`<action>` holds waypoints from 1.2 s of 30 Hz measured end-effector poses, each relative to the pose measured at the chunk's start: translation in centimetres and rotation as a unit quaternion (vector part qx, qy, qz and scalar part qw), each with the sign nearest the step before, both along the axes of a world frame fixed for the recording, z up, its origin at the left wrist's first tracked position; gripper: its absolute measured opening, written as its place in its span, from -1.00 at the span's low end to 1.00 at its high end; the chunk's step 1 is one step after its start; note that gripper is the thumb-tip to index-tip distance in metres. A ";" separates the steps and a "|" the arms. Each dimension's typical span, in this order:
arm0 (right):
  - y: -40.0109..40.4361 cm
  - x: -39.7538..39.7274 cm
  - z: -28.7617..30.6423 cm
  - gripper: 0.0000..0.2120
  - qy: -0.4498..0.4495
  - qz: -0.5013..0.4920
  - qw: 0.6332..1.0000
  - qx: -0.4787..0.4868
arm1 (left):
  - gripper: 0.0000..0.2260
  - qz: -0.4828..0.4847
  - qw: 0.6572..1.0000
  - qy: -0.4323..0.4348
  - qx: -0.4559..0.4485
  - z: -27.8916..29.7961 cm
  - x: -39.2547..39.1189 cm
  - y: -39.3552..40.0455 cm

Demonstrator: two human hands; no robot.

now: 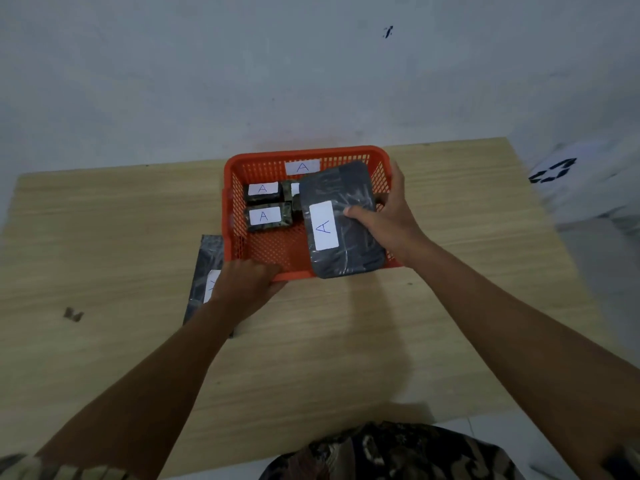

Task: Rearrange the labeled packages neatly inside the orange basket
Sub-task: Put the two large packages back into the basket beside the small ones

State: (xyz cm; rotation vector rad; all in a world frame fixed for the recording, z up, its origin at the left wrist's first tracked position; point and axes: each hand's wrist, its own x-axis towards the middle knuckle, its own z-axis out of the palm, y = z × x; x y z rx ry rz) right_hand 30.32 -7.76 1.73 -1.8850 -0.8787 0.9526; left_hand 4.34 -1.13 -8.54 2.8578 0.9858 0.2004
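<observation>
An orange basket [235,161] stands at the far middle of the wooden table, with a white "A" label on its back wall. Inside at the back left lie two small dark packages [262,192] [267,218], each labelled "A", and a third [290,190] is partly hidden. My right hand [388,216] grips a large dark flat package [346,230] with an "A" label, tilted over the basket's right side and front rim. My left hand [247,289] holds the basket's front left rim. Another flat dark package [207,268] lies on the table under my left hand.
The wooden table [346,341] ends at a white wall behind the basket. A small dark scrap [73,314] lies at the left. White material with a black print [554,171] sits beyond the table's right edge.
</observation>
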 end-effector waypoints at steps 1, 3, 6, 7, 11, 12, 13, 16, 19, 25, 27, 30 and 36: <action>0.3 0.0 -0.1 0.07 0.002 0.010 1.000 0.007 | -0.62 0.001 1.000 -0.003 -0.002 -0.1 0.0 0.0; 0.8 0.0 0.2 -0.01 0.017 0.016 0.999 0.035 | -0.58 0.006 1.000 0.002 -0.009 -0.3 0.1 0.1; 1.4 -0.1 0.6 -0.26 0.041 -0.008 0.997 0.067 | -0.57 0.010 1.000 0.016 -0.002 -0.5 0.2 0.2; 1.6 0.1 0.4 -0.33 0.041 -0.019 0.997 0.067 | -0.56 0.012 1.000 0.020 0.000 -0.6 0.2 0.2; 2.3 -0.1 -0.5 -0.46 0.032 -0.043 0.997 0.059 | -0.54 0.018 0.999 0.030 0.003 -0.6 0.1 0.1; 2.3 -0.1 -0.6 -0.49 0.030 -0.061 0.996 0.059 | -0.54 0.017 0.999 0.028 0.002 -0.5 0.1 0.1; 2.3 0.0 -1.0 -0.51 0.031 -0.083 0.994 0.059 | -0.54 0.016 1.000 0.022 0.000 -0.4 0.1 0.0; 2.0 0.3 -1.8 -0.58 0.032 -0.138 0.989 0.045 | -0.54 0.020 1.000 0.019 0.002 -0.1 0.3 -0.1; 0.9 0.6 -2.4 -0.60 0.024 -0.126 0.992 0.010 | -0.53 0.020 1.000 0.006 -0.003 0.0 0.3 -0.2; 0.5 1.5 -2.7 -0.45 0.138 -0.051 0.984 -0.105 | -0.62 0.001 0.999 -0.047 -0.005 0.0 0.1 -0.2; 0.9 1.6 -2.8 -0.57 0.123 -0.025 0.981 -0.150 | -0.65 -0.006 0.998 -0.064 0.000 0.0 0.0 -0.3; 1.6 1.5 -3.3 -0.50 0.099 0.010 0.975 -0.199 | -0.67 -0.005 0.997 -0.083 -0.001 0.1 -0.1 -0.3; 2.8 0.2 -3.9 -0.54 0.071 0.069 0.965 -0.242 | -0.64 0.011 0.991 -0.131 -0.027 0.8 -0.7 -0.5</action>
